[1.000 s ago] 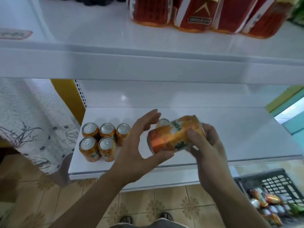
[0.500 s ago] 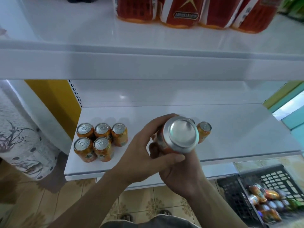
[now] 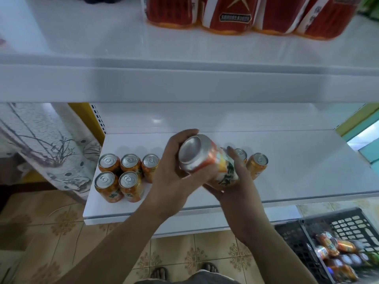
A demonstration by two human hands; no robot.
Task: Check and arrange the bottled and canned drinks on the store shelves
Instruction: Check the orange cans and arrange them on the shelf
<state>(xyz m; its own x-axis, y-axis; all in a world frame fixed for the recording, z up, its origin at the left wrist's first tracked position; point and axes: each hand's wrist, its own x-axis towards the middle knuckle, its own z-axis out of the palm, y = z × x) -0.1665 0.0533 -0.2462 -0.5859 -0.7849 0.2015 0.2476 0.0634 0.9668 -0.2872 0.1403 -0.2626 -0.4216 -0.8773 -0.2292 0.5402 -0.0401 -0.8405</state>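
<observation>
White store shelving fills the view. Above the lower shelf [image 3: 307, 181], both hands grip one orange can [image 3: 207, 162], tilted with a silver end toward the camera. The left hand [image 3: 172, 181] curls round that end and the right hand [image 3: 238, 191] wraps the body from below. Five upright cans [image 3: 121, 175] cluster at the left, with two more cans [image 3: 256, 163] just beyond the right hand. A black crate [image 3: 297, 238] sits near right.

red packs [image 3: 225, 15]: cut by top edge | crate cans [image 3: 336, 245]: blurred
</observation>
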